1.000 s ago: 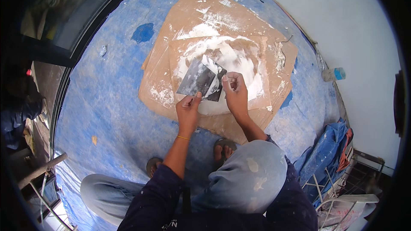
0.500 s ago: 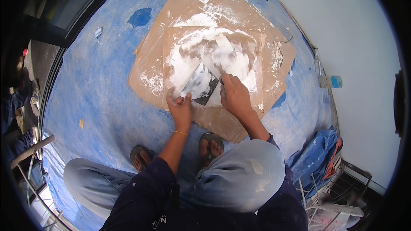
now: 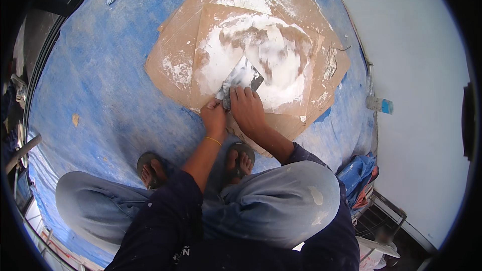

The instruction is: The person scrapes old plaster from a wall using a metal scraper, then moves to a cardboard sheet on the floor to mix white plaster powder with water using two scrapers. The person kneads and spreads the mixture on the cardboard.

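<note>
A dark rectangular plate [image 3: 246,76], smeared with white paste, is tilted over the top brown cardboard sheet [image 3: 201,45]. My left hand [image 3: 214,119] is closed at the plate's near left corner, thumb and fingers pinched there. Right beside it, my right hand [image 3: 247,110] lies across the near part of the plate with its fingers curled down. Whatever those fingers hold is mostly hidden; a narrow dark edge shows below them, and I cannot tell its kind. White paste [image 3: 278,88] spreads in a rough ring over the cardboard around the plate.
Blue sheeting [image 3: 110,80] covers the floor. A clear bottle with a blue label [image 3: 380,105] lies by the white wall [image 3: 416,60] at right. Bunched blue tarp [image 3: 357,174] and a metal frame [image 3: 384,211] stand at lower right. My sandalled feet [image 3: 238,163] are close to the cardboard.
My right hand has moved from the plate's right side to its near left part, close to my left hand. The view has shifted, so the cardboard sits higher in the picture.
</note>
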`<state>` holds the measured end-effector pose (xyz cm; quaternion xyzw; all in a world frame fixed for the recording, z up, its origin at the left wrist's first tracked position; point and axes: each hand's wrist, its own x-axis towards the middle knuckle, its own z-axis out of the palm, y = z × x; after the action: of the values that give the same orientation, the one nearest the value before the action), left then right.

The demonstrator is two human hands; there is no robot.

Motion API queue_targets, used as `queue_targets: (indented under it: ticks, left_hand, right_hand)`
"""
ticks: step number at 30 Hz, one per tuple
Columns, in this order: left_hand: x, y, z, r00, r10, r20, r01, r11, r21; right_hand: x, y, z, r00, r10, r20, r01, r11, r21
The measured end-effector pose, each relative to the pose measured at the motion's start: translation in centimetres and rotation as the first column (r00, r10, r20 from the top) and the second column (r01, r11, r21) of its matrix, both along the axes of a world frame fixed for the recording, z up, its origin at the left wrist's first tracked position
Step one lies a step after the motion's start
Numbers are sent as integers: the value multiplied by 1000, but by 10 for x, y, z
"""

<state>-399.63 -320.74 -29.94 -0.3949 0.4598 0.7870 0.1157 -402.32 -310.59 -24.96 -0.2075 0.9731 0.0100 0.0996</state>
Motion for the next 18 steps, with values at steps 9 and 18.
queue_targets:
  ticks: [9,18]
  left_hand:
    - [-21,-12,-24,1000,10,-11,-9,1000,4]
    - [-11,-24,-33,998,46,45,-51,990,129]
  right_hand:
    - [-35,-27,-24,990,-69,-124,69,998,-4]
    - [-31,-34,-40,981,-59,-186,66,997,35]
